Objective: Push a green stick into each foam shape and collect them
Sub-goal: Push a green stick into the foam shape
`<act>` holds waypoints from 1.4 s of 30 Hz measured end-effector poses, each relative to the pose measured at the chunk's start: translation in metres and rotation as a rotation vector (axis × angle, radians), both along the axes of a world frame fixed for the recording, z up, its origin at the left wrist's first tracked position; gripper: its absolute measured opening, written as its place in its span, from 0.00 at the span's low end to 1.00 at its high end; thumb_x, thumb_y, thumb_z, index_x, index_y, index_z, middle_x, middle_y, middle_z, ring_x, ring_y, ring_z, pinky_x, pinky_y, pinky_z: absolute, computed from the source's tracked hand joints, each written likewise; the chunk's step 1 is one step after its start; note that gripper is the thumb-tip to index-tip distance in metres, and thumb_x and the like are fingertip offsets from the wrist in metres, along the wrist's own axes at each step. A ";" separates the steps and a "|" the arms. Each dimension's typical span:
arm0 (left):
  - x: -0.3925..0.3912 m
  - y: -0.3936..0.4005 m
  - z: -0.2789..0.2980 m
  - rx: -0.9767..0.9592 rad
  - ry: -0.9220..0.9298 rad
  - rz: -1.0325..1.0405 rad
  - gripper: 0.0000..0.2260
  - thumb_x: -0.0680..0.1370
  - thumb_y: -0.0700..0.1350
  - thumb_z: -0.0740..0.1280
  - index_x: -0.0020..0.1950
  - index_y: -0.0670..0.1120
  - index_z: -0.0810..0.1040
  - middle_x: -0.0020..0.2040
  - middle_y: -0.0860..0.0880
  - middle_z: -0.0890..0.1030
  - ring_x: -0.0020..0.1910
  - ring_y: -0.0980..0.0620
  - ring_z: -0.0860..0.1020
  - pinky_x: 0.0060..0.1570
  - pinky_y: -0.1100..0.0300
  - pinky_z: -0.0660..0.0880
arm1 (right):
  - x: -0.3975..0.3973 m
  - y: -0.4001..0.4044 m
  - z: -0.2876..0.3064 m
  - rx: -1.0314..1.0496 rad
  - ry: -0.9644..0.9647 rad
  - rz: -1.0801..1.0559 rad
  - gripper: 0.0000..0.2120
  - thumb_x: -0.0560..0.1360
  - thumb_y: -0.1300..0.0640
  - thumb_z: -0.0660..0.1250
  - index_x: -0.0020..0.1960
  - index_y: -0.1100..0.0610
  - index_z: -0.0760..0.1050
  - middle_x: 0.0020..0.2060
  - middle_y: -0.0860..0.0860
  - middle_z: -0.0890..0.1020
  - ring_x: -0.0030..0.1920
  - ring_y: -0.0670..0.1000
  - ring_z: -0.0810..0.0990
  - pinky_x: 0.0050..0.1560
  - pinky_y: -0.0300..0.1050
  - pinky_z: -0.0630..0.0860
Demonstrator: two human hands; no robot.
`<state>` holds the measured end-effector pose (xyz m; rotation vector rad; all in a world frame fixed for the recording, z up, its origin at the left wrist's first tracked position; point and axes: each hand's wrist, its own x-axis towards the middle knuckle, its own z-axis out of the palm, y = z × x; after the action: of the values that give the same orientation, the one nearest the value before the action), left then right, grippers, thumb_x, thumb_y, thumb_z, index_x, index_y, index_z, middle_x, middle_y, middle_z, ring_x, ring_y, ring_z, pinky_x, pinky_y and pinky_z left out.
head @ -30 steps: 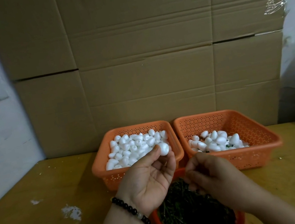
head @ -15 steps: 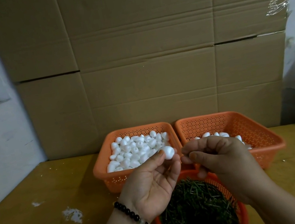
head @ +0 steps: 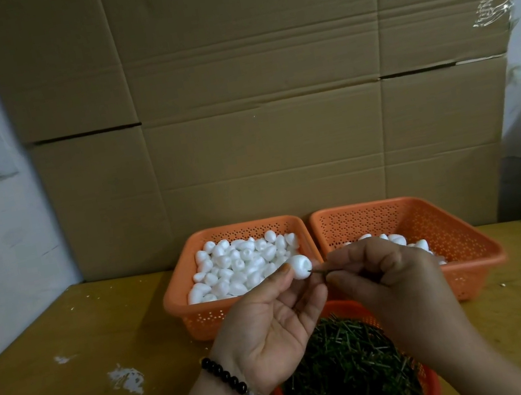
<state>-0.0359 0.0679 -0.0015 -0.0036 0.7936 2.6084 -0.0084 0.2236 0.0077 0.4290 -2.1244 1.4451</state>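
Orange left basket [head: 179,295] full of foam shapes [head: 243,263]; round basket [head: 431,386] holds sticks [head: 349,373].

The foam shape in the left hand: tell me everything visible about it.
The foam shape is a small white, rounded, matte piece, held up at the tips of the left hand in front of the left basket. A thin green stick, pinched by the right hand, meets its right side.

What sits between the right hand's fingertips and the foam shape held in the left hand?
A thin green stick bridges the gap in the head view.
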 end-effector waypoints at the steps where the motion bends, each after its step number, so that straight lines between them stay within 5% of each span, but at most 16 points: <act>1: 0.000 0.000 0.000 0.001 0.006 -0.001 0.17 0.70 0.35 0.68 0.59 0.39 0.77 0.52 0.39 0.83 0.41 0.47 0.84 0.36 0.54 0.81 | 0.000 0.001 0.000 0.017 0.026 -0.025 0.14 0.68 0.65 0.75 0.41 0.45 0.80 0.36 0.39 0.84 0.37 0.38 0.83 0.39 0.30 0.77; 6: 0.002 0.003 0.002 -0.011 0.036 -0.008 0.11 0.70 0.34 0.67 0.50 0.37 0.83 0.53 0.38 0.83 0.42 0.46 0.84 0.37 0.54 0.82 | -0.001 0.002 -0.001 0.166 0.121 -0.163 0.05 0.67 0.59 0.76 0.40 0.50 0.84 0.32 0.42 0.83 0.34 0.39 0.81 0.35 0.31 0.76; 13: 0.005 0.006 0.004 -0.049 0.102 0.012 0.08 0.69 0.34 0.67 0.40 0.40 0.86 0.50 0.39 0.83 0.42 0.47 0.84 0.39 0.55 0.82 | 0.000 -0.002 -0.004 0.191 0.190 -0.222 0.09 0.67 0.64 0.76 0.43 0.51 0.84 0.35 0.42 0.83 0.37 0.41 0.81 0.38 0.34 0.78; 20: 0.003 0.008 -0.003 -0.114 0.095 0.061 0.19 0.69 0.33 0.67 0.59 0.37 0.76 0.46 0.39 0.83 0.40 0.48 0.84 0.37 0.57 0.81 | -0.002 0.000 -0.007 0.233 0.131 -0.176 0.09 0.69 0.63 0.74 0.43 0.51 0.84 0.35 0.40 0.83 0.37 0.39 0.81 0.37 0.34 0.78; 42: 0.004 0.015 -0.007 -0.154 0.115 0.097 0.17 0.66 0.34 0.68 0.55 0.37 0.77 0.45 0.40 0.84 0.40 0.50 0.83 0.37 0.57 0.81 | -0.002 0.006 -0.006 0.248 0.093 -0.129 0.10 0.69 0.66 0.74 0.39 0.51 0.83 0.32 0.41 0.82 0.33 0.39 0.81 0.32 0.32 0.76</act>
<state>-0.0323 0.0824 -0.0083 0.0665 1.0581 2.6504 -0.0100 0.2295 0.0020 0.4323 -2.2200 1.0746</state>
